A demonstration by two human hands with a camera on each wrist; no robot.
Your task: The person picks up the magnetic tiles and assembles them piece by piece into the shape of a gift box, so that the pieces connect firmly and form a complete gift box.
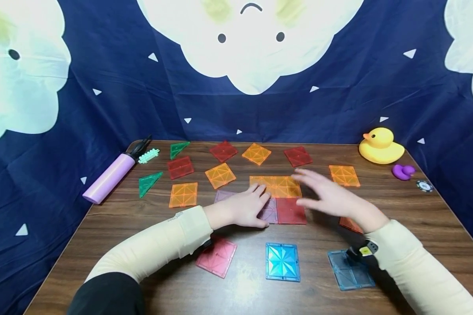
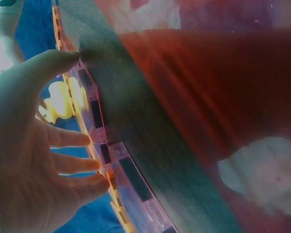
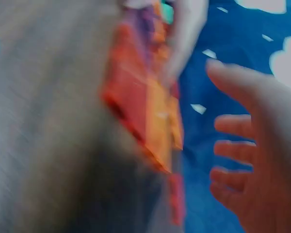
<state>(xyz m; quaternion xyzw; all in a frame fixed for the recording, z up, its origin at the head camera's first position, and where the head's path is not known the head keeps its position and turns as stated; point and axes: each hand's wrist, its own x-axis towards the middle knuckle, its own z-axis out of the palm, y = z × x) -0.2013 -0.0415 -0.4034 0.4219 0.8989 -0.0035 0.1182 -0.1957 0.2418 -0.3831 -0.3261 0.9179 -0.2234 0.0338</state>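
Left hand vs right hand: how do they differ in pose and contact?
The left hand lies flat on the pale purple tile; the right hand hovers above the tiles, blurred, touching nothing visible. Left hand sits nearer the table's middle, right hand further right. Both have straight, spread fingers and cream sleeves.

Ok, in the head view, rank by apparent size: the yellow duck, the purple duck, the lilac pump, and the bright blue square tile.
1. lilac pump, longest
2. bright blue tile, though nearest the camera
3. yellow duck
4. purple duck, smallest
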